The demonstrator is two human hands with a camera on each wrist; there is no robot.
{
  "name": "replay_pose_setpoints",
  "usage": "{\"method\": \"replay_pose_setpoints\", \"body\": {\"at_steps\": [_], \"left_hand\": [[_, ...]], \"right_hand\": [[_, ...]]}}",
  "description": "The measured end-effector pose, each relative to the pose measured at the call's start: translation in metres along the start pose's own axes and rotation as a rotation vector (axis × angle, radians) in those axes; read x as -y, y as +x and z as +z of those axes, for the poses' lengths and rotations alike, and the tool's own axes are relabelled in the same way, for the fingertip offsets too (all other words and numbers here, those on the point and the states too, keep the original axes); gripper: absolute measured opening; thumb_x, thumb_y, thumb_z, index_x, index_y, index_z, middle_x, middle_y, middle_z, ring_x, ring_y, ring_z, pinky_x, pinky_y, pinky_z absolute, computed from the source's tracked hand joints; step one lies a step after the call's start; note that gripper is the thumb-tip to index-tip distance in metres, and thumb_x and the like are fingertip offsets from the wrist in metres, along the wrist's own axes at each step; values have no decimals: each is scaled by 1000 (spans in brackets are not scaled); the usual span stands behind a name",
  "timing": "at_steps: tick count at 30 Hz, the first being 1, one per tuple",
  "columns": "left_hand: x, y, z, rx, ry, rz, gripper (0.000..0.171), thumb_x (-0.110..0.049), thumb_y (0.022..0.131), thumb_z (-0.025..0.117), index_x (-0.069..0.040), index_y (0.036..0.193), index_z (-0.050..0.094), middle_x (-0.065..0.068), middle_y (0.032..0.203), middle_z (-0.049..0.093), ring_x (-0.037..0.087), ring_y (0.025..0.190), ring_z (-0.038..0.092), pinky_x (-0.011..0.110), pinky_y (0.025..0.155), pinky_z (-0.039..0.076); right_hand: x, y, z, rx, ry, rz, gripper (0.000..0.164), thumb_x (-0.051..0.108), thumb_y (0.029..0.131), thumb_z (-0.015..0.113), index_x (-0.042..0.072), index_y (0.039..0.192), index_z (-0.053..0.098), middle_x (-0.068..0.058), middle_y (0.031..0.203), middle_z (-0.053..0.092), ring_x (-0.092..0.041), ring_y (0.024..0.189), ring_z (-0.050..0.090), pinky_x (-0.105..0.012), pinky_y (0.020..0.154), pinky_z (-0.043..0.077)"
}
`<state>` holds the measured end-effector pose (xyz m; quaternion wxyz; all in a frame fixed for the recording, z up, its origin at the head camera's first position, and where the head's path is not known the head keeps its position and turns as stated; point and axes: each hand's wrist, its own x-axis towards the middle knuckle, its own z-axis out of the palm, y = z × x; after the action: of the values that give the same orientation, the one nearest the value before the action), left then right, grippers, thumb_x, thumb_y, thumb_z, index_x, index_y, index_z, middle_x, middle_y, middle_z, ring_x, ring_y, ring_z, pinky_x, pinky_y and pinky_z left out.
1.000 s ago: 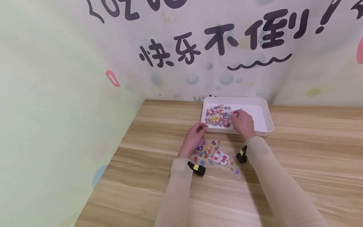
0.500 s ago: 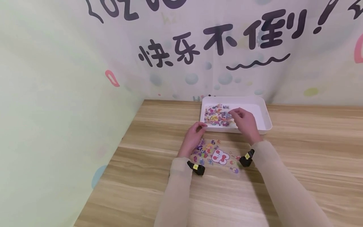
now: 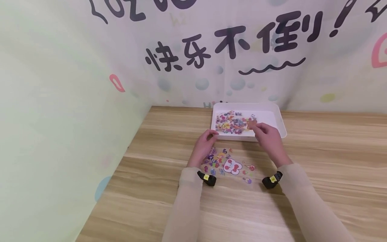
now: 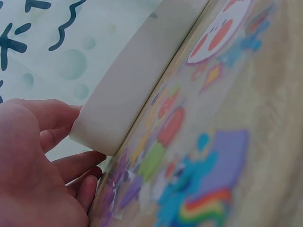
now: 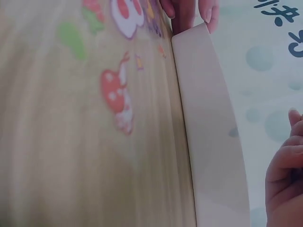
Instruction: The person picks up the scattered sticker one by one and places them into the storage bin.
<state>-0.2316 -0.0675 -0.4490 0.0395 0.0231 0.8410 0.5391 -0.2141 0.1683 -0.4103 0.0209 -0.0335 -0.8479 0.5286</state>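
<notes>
My left hand (image 3: 202,148) grips the near left corner of a white tray (image 3: 279,122), fingers and thumb on either side of the wall in the left wrist view. Loose colourful stickers (image 3: 231,122) lie heaped in the tray's left half. Over the heap's right edge, my right hand (image 3: 270,139) pinches a small orange-brown sticker (image 3: 251,125) between thumb and fingertips. The right wrist view shows only part of this hand (image 5: 286,177), above the tray wall, without the sticker. In front of the tray, a clear sheet bears cartoon stickers, among them a white rabbit-like face (image 3: 232,166).
The wooden table (image 3: 145,198) meets a printed cloth backdrop (image 3: 181,87) just behind the tray. Another pale cloth wall (image 3: 60,117) runs along the table's left edge. A mushroom sticker (image 5: 116,97) lies on the sheet's right part.
My right hand has drawn back a little to the right and towards me, and the orange-brown sticker now shows in its fingertips. My left hand stays at the tray's corner.
</notes>
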Motion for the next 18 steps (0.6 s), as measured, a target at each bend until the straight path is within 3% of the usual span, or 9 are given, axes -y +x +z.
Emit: {"method": "replay_pose_setpoints", "body": {"at_steps": [5, 10, 13, 18], "left_hand": [[0, -1, 0, 3, 1, -2, 16, -35, 89, 50, -30, 103, 56, -10, 124, 50, 13, 121, 39, 37, 99, 30], [0, 0, -1, 2, -2, -7, 17, -35, 89, 50, -29, 104, 57, -10, 123, 50, 13, 120, 39, 37, 99, 30], [0, 0, -1, 5, -6, -11, 17, -35, 90, 50, -29, 104, 57, -10, 123, 50, 13, 121, 39, 37, 99, 30], [-1, -1, -1, 5, -2, -8, 17, -35, 89, 50, -29, 104, 57, -9, 124, 50, 14, 121, 39, 37, 99, 30]], "right_hand": [[-3, -14, -5, 87, -106, -45, 50, 52, 86, 46, 8, 105, 58, -19, 79, 54, -27, 64, 49, -30, 50, 43], [-5, -27, -5, 166, -321, -144, 41, 42, 89, 48, 7, 107, 59, -12, 88, 61, -22, 73, 55, -34, 62, 46], [-6, -36, -1, 233, -465, -195, 39, 37, 88, 53, 6, 111, 58, -8, 95, 62, -20, 82, 57, -38, 71, 47], [0, -52, 8, 323, -638, -200, 46, 39, 82, 61, 2, 109, 56, -9, 90, 60, -23, 79, 56, -41, 68, 48]]}}
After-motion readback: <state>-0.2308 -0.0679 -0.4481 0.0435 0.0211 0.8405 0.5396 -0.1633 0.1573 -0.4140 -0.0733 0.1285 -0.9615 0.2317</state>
